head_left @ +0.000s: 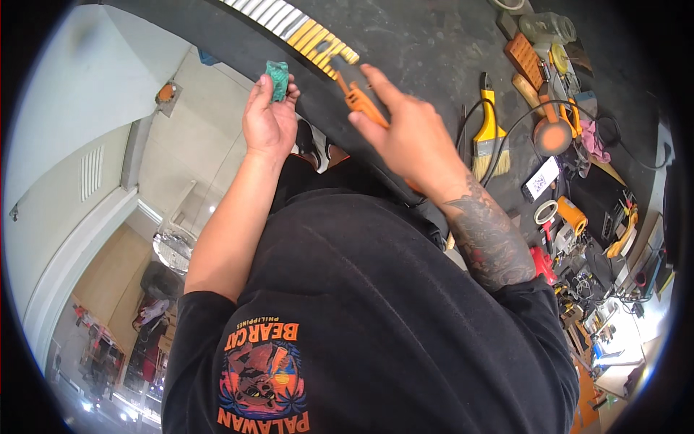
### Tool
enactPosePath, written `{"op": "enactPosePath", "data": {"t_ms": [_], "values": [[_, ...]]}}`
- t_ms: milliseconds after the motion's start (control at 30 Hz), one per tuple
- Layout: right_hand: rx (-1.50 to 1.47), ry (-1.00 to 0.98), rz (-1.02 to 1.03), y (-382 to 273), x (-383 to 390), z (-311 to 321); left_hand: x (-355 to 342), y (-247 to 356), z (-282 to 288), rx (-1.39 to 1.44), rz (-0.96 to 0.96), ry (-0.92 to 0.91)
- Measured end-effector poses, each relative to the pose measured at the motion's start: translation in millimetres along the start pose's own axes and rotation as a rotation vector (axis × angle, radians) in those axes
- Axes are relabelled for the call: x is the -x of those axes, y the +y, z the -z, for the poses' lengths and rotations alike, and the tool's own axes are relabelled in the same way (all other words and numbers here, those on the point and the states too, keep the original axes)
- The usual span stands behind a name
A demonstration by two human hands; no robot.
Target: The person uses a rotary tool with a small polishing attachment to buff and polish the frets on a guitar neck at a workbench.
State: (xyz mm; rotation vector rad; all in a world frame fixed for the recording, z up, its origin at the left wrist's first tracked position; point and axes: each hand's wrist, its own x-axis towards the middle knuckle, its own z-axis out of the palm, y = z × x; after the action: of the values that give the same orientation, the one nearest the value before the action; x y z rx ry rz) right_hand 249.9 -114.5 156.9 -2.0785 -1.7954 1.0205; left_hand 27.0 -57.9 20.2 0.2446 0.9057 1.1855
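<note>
My left hand (271,119) is raised just off the table's edge, its fingers and thumb closed round a small green block with a rough, mottled surface (277,81). To the right, my right hand (412,134) grips an orange and black hand tool (365,103), its dark end pointing up and left. Blur hides the tool's exact kind. That end overlaps the near end of a curved row of white and yellow strips (300,32) along the table edge. Whether it touches them, I cannot tell.
Right of my right hand, a yellow-handled paintbrush (489,134) lies on the dark table (426,43) beside a black cable. Farther right are a glass jar (548,27), a phone (541,179), a tape roll (546,212) and crowded tools. Tiled floor (206,119) shows at left.
</note>
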Motion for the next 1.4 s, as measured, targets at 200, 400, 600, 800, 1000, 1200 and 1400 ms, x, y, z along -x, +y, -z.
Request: {"op": "enactPosePath", "data": {"t_ms": [200, 400, 600, 800, 1000, 1200, 1400], "values": [[-0.099, -0.089, -0.021, -45.0, 8.4, -11.8, -2.1, 13.6, -3.5, 0.048, 0.022, -0.051], [-0.067, -0.126, -0.1, -73.4, 21.7, -7.2, 7.7, 23.3, -4.2, 0.062, 0.028, -0.117], [-0.048, -0.038, -0.059, -86.1, 38.9, -26.3, 10.4, 39.9, 12.9, 0.072, 0.061, -0.189], [-0.069, -0.011, -0.081, -100.5, 50.2, -36.9, 17.5, 46.6, 21.3, 0.031, 0.056, -0.211], [0.112, 0.146, -0.064, -56.6, 50.3, -44.9, 23.4, 50.7, 34.7, 0.031, 0.016, -0.14], [0.362, 0.162, -0.021, 2.0, 36.5, -36.2, 26.0, 40.1, 28.3, -0.024, 0.008, -0.08], [0.384, 0.122, 0.073, 6.0, 22.2, -36.7, 17.5, 18.9, 26.8, -0.057, 0.017, -0.031]]}}
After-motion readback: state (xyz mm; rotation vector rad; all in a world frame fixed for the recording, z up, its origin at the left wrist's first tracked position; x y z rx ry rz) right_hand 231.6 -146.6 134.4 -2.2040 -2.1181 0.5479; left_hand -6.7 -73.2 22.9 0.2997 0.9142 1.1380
